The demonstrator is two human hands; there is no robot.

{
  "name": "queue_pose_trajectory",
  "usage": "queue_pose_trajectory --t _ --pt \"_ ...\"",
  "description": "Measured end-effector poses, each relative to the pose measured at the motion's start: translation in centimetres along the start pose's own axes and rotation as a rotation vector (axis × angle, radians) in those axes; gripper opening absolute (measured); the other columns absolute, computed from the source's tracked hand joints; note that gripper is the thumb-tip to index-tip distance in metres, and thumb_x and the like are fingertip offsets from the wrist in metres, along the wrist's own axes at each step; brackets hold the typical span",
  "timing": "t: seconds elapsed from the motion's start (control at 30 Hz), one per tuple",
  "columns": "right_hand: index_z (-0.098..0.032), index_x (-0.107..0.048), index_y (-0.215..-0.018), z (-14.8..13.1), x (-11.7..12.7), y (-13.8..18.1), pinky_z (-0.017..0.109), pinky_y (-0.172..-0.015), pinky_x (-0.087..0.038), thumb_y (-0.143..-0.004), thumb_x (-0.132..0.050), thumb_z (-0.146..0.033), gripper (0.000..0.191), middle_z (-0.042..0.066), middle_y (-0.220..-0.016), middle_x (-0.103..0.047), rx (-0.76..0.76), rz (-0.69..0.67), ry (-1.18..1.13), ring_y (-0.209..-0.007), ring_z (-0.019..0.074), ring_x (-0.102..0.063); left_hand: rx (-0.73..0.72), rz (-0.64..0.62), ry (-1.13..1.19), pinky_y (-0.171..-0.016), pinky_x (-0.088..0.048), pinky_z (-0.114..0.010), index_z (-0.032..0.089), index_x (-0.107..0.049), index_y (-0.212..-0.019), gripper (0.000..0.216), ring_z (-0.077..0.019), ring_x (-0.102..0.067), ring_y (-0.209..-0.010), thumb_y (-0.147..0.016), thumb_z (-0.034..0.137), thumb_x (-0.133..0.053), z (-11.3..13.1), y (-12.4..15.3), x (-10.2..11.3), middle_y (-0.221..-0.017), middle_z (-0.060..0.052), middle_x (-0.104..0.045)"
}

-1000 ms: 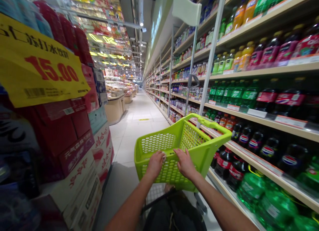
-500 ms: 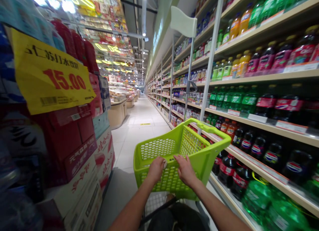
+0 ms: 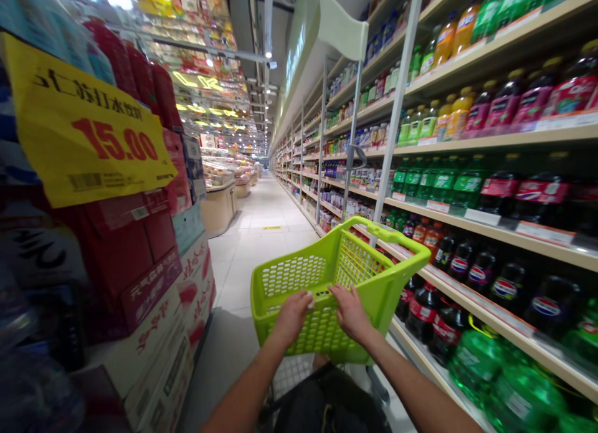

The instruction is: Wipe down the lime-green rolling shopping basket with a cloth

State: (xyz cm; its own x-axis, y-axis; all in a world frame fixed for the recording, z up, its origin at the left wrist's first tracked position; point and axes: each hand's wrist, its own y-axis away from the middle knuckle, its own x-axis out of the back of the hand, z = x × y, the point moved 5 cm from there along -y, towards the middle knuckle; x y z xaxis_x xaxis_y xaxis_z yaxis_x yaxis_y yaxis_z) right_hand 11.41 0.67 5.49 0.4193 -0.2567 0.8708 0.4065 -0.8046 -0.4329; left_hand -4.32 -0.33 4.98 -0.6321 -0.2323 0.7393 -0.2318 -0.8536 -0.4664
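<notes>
A bright green plastic shopping cart (image 3: 322,333) with a perforated basket stands right in front of me, turned at an angle. My left hand (image 3: 293,318) is closed over its near rim, knuckles up. By its thumb and forefinger shows a small whitish bit, too small to name. My right hand (image 3: 349,311) grips the same rim a short way to the right, its fingers bent over the edge and partly hidden. Inside the basket I see only the green floor and walls. The raised handle end of the cart points to the right, near the shelves.
Drink shelves (image 3: 490,224) with many bottles run along the right, close to the cart. Stacked cartons (image 3: 154,333) and a yellow price sign (image 3: 93,131) crowd the left. A pale tiled aisle (image 3: 261,215) leads ahead, past a display counter (image 3: 219,205). A metal post bears a blank sign (image 3: 343,28).
The view has shifted slightly, and the cart's handle end sits a little higher and further left in it. Both hands stay on the rim.
</notes>
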Motion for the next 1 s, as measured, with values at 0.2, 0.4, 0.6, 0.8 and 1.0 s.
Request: queue_pose_trajectory --t 0.2,0.4,0.6,0.8,1.0 --pt "-0.014 -0.042 -0.125 -0.9 -0.6 -0.4 0.049 -0.106 -0.012 -0.060 -0.039 0.001 0.067 0.010 -0.126 -0.049 0.025 -0.035 -0.025 -0.124 0.0198 -0.035 0.095 0.148 -0.017 -0.093 -0.040 -0.038 0.020 -0.060 -0.100 0.031 -0.0184 -0.051 -0.105 -0.076 0.014 -0.040 -5.6 3.2 4.2 -0.111 -0.007 -0.058" --pt "-0.014 -0.040 -0.126 -2.1 -1.3 -1.0 0.049 -0.106 -0.009 -0.061 -0.038 0.000 0.066 0.009 -0.126 -0.050 0.011 0.006 -0.021 -0.125 0.0212 -0.033 0.084 0.093 -0.023 -0.084 -0.043 -0.031 0.019 -0.062 -0.090 0.030 -0.0154 -0.055 -0.090 -0.074 0.009 -0.039 -0.8 -0.5 1.3 -0.094 -0.005 -0.062" --pt "-0.014 -0.040 -0.126 -0.9 -1.0 -1.3 0.047 -0.106 -0.012 -0.061 -0.039 0.001 0.067 0.009 -0.127 -0.049 0.043 -0.039 -0.017 -0.125 0.0195 -0.034 0.090 0.025 0.021 -0.089 -0.041 -0.031 0.019 -0.061 -0.095 0.034 -0.0151 -0.052 -0.098 -0.073 0.007 -0.038 -3.8 1.1 3.1 -0.103 -0.005 -0.058" --pt "-0.011 -0.040 -0.126 -1.3 -1.1 -1.5 0.047 -0.107 -0.010 -0.063 -0.038 0.000 0.064 0.009 -0.126 -0.050 0.002 -0.009 -0.016 -0.124 0.0212 -0.034 0.227 0.066 -0.040 -0.086 -0.042 -0.031 0.019 -0.061 -0.092 0.032 -0.0154 -0.054 -0.094 -0.076 0.008 -0.036 -6.0 2.5 5.1 -0.098 -0.004 -0.059" --pt "-0.011 -0.040 -0.127 -0.6 -0.5 -0.8 0.046 -0.107 -0.012 -0.062 -0.038 0.000 0.066 0.008 -0.128 -0.048 0.009 -0.033 0.009 -0.125 0.0209 -0.033 0.030 -0.039 0.011 -0.087 -0.042 -0.031 0.018 -0.061 -0.095 0.030 -0.0158 -0.054 -0.094 -0.076 0.010 -0.040 -0.7 -0.4 1.0 -0.099 -0.005 -0.061"
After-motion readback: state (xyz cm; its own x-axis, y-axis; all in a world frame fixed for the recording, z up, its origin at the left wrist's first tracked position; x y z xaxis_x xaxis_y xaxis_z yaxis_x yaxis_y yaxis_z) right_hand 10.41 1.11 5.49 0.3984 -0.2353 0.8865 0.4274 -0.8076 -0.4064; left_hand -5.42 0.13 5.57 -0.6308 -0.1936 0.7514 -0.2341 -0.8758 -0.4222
